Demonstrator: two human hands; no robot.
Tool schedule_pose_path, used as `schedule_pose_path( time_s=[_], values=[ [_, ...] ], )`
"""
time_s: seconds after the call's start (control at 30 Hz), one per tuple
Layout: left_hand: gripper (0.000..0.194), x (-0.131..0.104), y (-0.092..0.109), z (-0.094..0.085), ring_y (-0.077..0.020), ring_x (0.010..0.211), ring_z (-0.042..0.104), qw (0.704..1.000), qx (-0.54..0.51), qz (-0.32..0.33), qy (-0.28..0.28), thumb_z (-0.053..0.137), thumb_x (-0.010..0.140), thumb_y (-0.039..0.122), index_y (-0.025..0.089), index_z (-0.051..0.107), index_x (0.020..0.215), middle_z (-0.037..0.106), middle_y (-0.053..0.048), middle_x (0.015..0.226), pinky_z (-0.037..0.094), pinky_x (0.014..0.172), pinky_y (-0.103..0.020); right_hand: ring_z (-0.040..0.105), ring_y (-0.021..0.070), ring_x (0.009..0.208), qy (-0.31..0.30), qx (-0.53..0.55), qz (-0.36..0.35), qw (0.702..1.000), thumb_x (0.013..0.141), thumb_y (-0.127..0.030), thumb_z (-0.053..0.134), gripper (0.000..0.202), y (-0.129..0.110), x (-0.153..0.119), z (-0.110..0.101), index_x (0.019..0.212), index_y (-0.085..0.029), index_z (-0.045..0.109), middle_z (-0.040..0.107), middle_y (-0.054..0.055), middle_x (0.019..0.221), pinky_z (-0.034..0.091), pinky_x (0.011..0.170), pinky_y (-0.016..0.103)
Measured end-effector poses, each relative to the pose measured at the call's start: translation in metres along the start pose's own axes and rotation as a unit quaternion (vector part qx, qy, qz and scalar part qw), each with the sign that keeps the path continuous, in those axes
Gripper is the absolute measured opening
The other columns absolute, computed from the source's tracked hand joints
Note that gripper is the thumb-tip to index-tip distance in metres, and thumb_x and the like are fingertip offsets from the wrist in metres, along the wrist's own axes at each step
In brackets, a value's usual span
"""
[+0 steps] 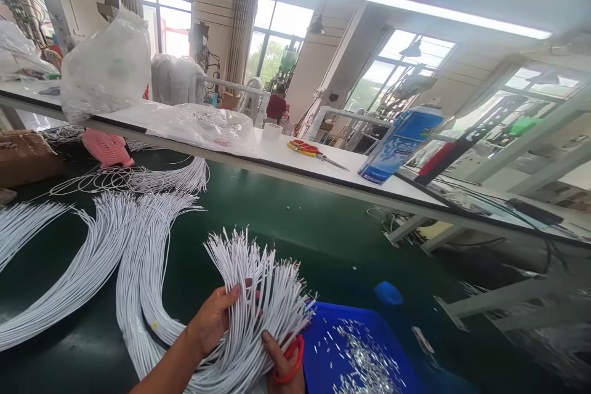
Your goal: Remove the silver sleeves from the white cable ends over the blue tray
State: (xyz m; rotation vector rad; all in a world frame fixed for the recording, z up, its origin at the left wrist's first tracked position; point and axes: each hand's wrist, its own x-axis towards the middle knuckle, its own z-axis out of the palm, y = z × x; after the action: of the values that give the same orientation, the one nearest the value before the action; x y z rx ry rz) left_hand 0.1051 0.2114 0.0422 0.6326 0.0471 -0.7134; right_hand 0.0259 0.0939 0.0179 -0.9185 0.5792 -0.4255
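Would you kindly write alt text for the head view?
The left hand grips white wires over a green table; the right hand, with a red loop across it, touches them. A blue tray of silvery pieces sits to their right. Other bundles lie left, pliers and a can beyond.

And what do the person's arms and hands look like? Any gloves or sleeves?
The left hand and right hand wear no gloves. The left forearm is bare too: no sleeve, watch or bracelet shows. The right forearm is out of view, so I can't tell about its sleeve.
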Motion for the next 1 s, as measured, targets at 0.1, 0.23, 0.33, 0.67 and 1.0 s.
schedule_pose_path(
  time_s=[0.1,0.23,0.33,0.67,1.0],
  values=[
    [0.029,-0.0002,0.0006,0.0002,-0.0241,0.078,0.066,1.0,-0.004,0.001,-0.005,0.061,0.082,0.027,0.009,0.064,0.104,0.069,-0.012,0.093,0.05,0.08,-0.04,0.062,0.0269,0.094,0.008,-0.015,-0.005,1.0,0.052,-0.031,0.079,0.086,-0.0002,-0.0001,-0.0008,0.128,-0.016,0.042,0.067,0.01,0.101,0.049,0.083,0.04],
    [0.029,-0.0003,0.0021,0.0008,-0.0252,0.079,0.066,1.0,-0.002,-0.003,-0.005,0.061,0.082,0.026,0.009,0.064,0.105,0.069,-0.012,0.094,0.049,0.081,-0.041,0.062,0.0278,0.095,0.012,-0.012,0.001,1.0,0.051,-0.032,0.08,0.092,0.0007,0.0002,-0.0001,0.131,-0.016,0.038,0.068,0.011,0.099,0.049,0.081,0.04],
    [0.027,-0.0007,0.0032,0.001,-0.0251,0.08,0.066,1.0,0.006,-0.007,-0.006,0.059,0.083,0.026,0.008,0.064,0.103,0.07,-0.013,0.09,0.049,0.081,-0.039,0.062,0.0266,0.093,0.003,-0.01,0.009,1.0,0.051,-0.031,0.08,0.096,0.0014,0.0015,-0.0008,0.134,-0.017,0.034,0.068,0.009,0.097,0.049,0.081,0.039],
    [0.032,-0.0028,0.0039,0.0001,-0.026,0.086,0.066,1.0,0.005,-0.013,-0.02,0.059,0.083,0.027,0.01,0.062,0.11,0.068,-0.012,0.101,0.048,0.083,-0.038,0.062,0.0275,0.094,0.009,-0.013,-0.006,1.0,0.052,-0.031,0.079,0.087,0.0025,0.0011,-0.0005,0.129,-0.017,0.04,0.068,0.009,0.101,0.05,0.08,0.04],
    [0.032,-0.0018,0.0042,-0.0026,-0.0257,0.087,0.065,0.999,0.013,-0.011,-0.031,0.061,0.081,0.028,0.011,0.063,0.109,0.068,-0.013,0.1,0.046,0.086,-0.04,0.065,0.0266,0.086,0.027,-0.035,-0.029,0.999,0.05,-0.032,0.08,0.07,0.002,0.003,-0.0033,0.112,-0.013,0.055,0.07,0.008,0.087,0.052,0.075,0.036]
  ],
)
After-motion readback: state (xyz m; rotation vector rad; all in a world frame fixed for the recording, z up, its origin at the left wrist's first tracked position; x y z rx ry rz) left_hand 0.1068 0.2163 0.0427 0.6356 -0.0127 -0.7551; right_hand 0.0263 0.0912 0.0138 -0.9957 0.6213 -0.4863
